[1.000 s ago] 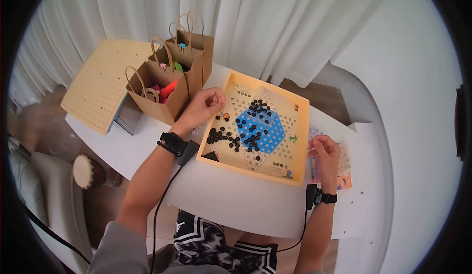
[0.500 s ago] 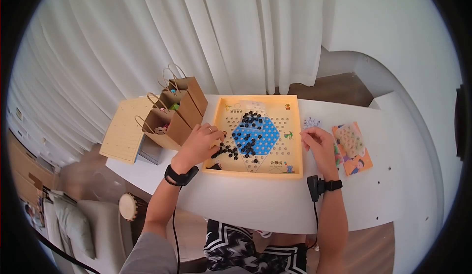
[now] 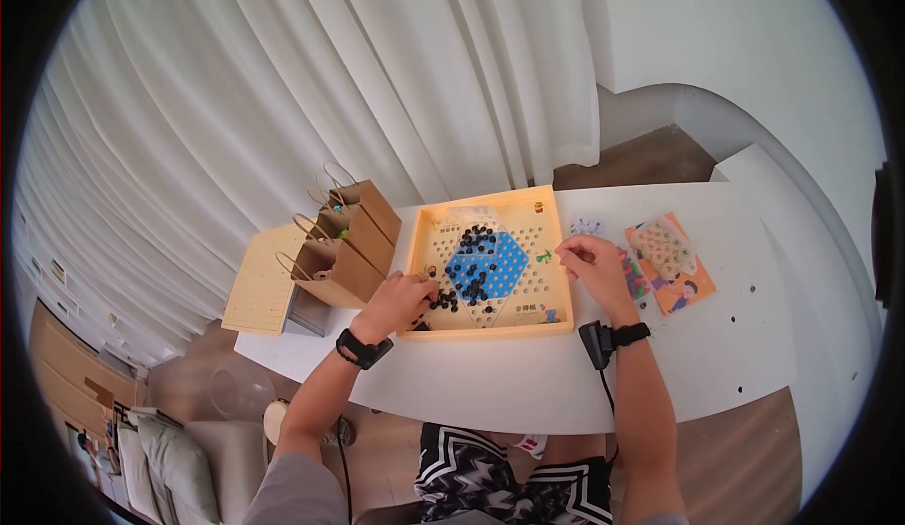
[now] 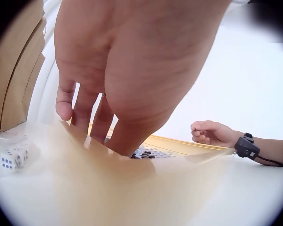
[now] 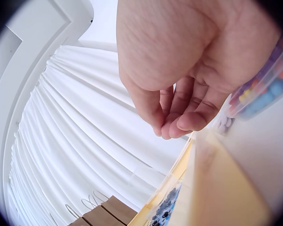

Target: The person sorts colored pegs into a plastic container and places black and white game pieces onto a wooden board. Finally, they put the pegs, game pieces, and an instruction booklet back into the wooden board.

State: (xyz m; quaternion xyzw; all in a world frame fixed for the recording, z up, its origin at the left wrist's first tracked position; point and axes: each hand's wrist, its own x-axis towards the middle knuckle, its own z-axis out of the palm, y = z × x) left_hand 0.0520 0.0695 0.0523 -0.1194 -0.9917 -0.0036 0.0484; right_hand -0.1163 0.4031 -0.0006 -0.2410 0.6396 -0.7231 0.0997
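Note:
A shallow wooden game tray (image 3: 485, 334) with a blue hexagon (image 3: 512, 266) and rows of holes stands on the white table. Small black round pieces (image 3: 476, 283) lie scattered over its left half. My left hand (image 3: 388, 304) reaches over the left rim, fingers pointing down at the pieces near the front left corner. In the left wrist view its fingertips are hidden behind the tray wall. My right hand (image 3: 599, 269) hovers by the right rim. Its fingers are loosely bent, with the thumb tip near the others, and nothing shows between them in the right wrist view.
Brown paper bags (image 3: 344, 266) and a wooden board (image 3: 259, 280) stand left of the tray. Bagged dice (image 4: 13, 159) lie by its left wall. To the right are a clear box of coloured balls (image 5: 269, 96), an orange booklet (image 3: 696, 289) and a pack of pale pieces (image 3: 586, 227).
My left hand has moved from above the left rim down to the pieces at the front left. My right hand has shifted farther up along the right rim. The head view has turned.

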